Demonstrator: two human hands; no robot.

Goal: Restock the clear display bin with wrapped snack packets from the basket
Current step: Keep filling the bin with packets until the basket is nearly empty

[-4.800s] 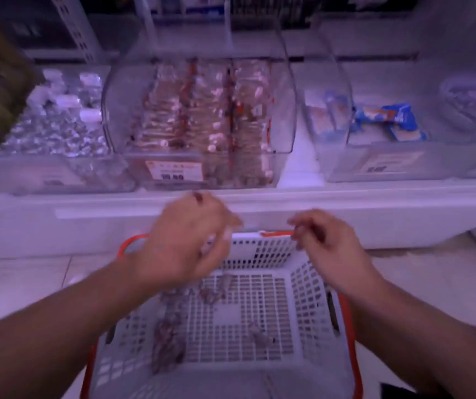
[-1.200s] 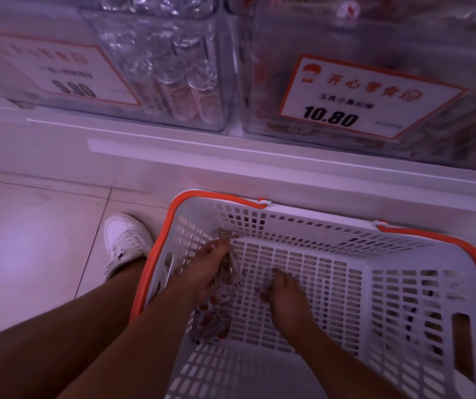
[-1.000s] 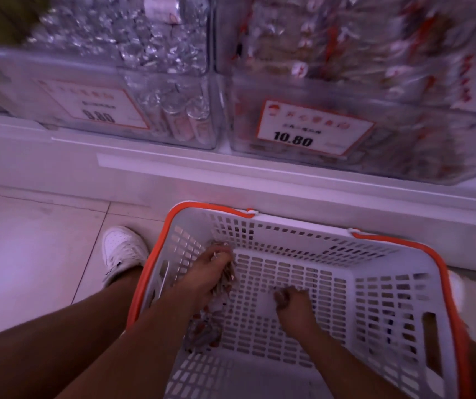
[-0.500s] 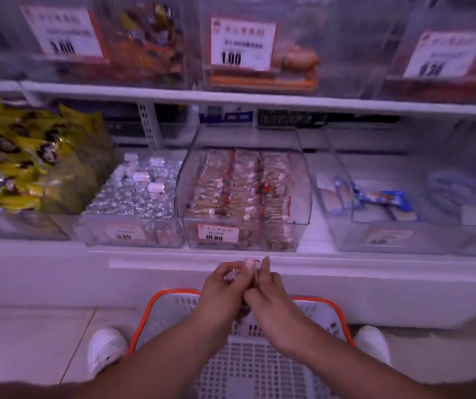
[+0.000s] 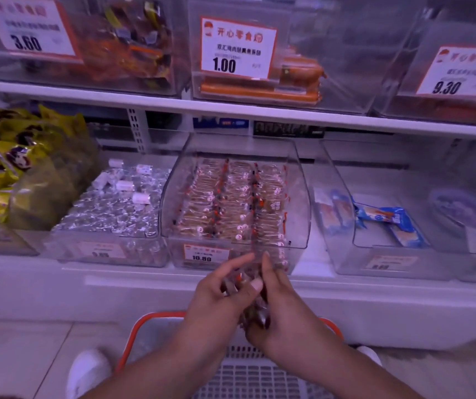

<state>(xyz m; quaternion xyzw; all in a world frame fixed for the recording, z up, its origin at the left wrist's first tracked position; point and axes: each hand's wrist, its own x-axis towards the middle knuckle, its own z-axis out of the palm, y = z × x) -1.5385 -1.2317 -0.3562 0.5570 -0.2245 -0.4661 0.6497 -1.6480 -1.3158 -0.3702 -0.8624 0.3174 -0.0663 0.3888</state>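
Note:
The clear display bin (image 5: 298, 220) sits on the lower shelf, filled with rows of wrapped snack packets (image 5: 231, 203) and labelled 10.80. Just below its front, my left hand (image 5: 219, 298) and my right hand (image 5: 283, 309) are pressed together around a bunch of clear-wrapped snack packets (image 5: 255, 312). My right hand cups the bunch from below and the right; my left thumb and fingers pinch it from the left. The white basket (image 5: 150, 326) with an orange rim stands on the floor under my forearms; its inside is mostly hidden.
A bin of foil-wrapped sweets (image 5: 110, 208) stands left of the display bin, yellow bags (image 5: 6, 162) further left. Right of it is a bin with blue packets (image 5: 386, 220). An upper shelf (image 5: 231, 110) with more bins overhangs. My white shoes (image 5: 87, 372) flank the basket.
Both hands came up out of the basket with a bunch of packets and rose to the front of the display bin. The view lifted from the basket to the shelves.

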